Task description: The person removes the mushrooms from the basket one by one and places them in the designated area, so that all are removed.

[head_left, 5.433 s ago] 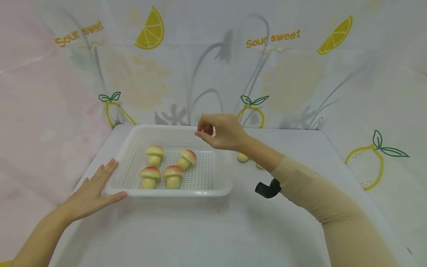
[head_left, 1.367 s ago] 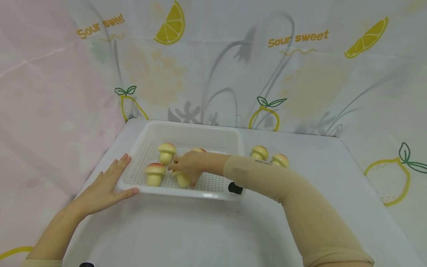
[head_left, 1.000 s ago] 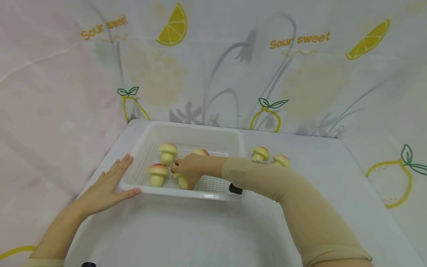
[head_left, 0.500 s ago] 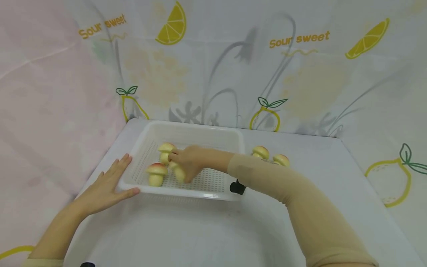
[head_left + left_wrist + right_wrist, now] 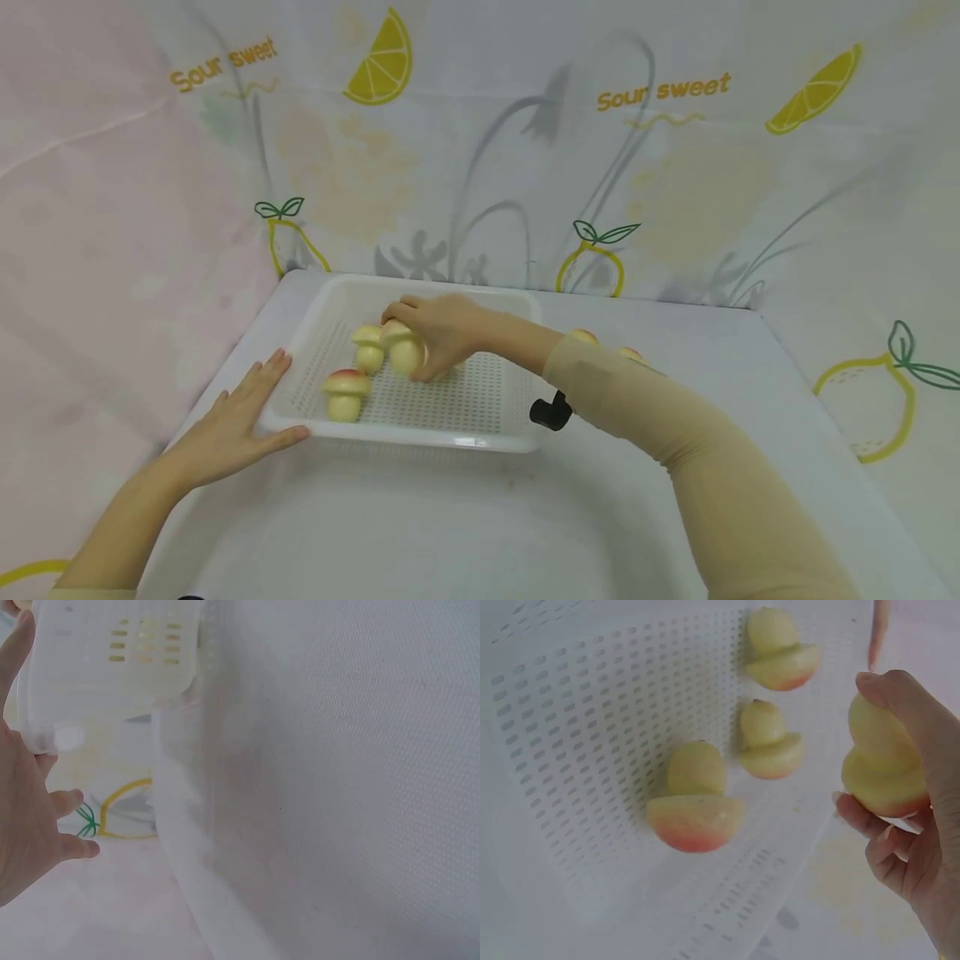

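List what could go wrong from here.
1. The right hand lifts a mushroom close over another in the tray; a low swing could topple it.
2. The sleeve hangs near two mushrooms on the table and might brush them.
3. The left hand only rests on the tray's corner, so it could slide.

Right hand point(image 5: 442, 329): over the white perforated tray point(image 5: 480, 433), fingers point(image 5: 408, 302) curled round a toy mushroom point(image 5: 405, 350) lifted off the tray floor.
Left hand point(image 5: 232, 429): flat on the counter point(image 5: 450, 533), thumb along the tray's near left corner.
In tray: one mushroom point(image 5: 346, 394) upright near the front, another point(image 5: 367, 347) just beside the held one.
Outside tray: two mushrooms point(image 5: 583, 336) on the counter, partly hidden behind the beige sleeve point(image 5: 675, 450).
Backdrop: lemon-print cloth point(image 5: 660, 167).
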The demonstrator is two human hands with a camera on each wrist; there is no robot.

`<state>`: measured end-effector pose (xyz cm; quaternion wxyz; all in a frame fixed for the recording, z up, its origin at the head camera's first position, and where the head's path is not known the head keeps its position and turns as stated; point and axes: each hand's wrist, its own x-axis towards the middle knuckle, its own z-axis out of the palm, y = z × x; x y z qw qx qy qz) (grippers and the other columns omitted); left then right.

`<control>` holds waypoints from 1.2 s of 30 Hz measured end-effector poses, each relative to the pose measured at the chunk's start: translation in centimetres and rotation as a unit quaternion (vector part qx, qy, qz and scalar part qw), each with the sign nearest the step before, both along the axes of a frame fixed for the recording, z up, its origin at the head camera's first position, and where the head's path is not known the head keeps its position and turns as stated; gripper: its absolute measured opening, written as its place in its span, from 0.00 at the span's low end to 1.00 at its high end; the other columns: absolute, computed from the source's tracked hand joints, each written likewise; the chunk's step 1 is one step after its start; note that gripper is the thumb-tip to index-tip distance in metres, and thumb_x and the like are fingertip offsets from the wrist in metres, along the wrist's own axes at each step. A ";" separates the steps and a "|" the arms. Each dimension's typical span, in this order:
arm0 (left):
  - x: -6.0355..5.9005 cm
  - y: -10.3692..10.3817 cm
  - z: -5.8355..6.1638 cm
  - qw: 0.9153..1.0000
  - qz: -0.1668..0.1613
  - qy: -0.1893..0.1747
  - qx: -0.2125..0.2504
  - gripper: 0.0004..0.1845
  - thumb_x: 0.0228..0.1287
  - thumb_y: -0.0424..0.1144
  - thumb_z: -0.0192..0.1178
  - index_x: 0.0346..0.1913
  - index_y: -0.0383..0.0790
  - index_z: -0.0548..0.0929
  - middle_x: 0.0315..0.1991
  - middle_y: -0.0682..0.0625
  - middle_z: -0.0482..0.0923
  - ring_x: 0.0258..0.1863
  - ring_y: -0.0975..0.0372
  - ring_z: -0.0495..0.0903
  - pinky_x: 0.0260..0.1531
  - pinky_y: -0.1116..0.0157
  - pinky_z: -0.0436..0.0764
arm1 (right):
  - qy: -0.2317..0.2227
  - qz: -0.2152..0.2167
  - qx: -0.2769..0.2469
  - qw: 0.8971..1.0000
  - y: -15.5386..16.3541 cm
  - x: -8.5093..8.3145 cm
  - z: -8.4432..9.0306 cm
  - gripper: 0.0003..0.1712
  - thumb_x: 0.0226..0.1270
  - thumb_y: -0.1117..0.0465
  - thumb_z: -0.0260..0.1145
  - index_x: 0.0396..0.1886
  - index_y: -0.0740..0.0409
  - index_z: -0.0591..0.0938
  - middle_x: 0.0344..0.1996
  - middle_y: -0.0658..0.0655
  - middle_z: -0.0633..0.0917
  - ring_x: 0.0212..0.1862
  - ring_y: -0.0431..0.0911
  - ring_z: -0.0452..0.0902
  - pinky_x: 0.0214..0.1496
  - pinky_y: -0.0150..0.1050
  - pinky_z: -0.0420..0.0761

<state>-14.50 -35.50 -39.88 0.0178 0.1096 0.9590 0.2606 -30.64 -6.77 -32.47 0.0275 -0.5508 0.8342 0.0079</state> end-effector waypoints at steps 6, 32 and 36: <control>0.0 0.0 -0.1 1.000 0.000 0.001 -0.002 0.53 0.63 0.56 0.61 0.77 0.45 0.37 0.78 0.47 0.32 0.73 0.40 0.35 0.58 0.28 0.38 | -0.011 -0.010 -0.028 0.999 1.3 -0.1 1.1 0.43 0.48 0.39 0.71 0.63 0.46 0.66 0.53 0.48 0.74 0.37 0.42 0.76 0.35 0.37 0.77; -0.2 0.0 -0.5 1.000 0.001 0.010 -0.011 0.53 0.63 0.55 0.61 0.77 0.45 0.37 0.77 0.46 0.32 0.73 0.39 0.35 0.57 0.27 0.37 | 0.049 0.015 -0.205 0.977 6.6 -1.2 3.3 0.44 0.46 0.43 0.73 0.63 0.51 0.69 0.53 0.54 0.77 0.35 0.44 0.75 0.29 0.41 0.78; -0.2 0.0 -0.5 1.000 0.000 0.010 -0.011 0.53 0.63 0.55 0.61 0.77 0.44 0.37 0.77 0.45 0.32 0.73 0.40 0.34 0.57 0.27 0.37 | 0.072 0.021 -0.223 0.972 7.2 -1.4 3.5 0.43 0.46 0.43 0.73 0.62 0.51 0.69 0.51 0.54 0.77 0.32 0.43 0.72 0.27 0.40 0.77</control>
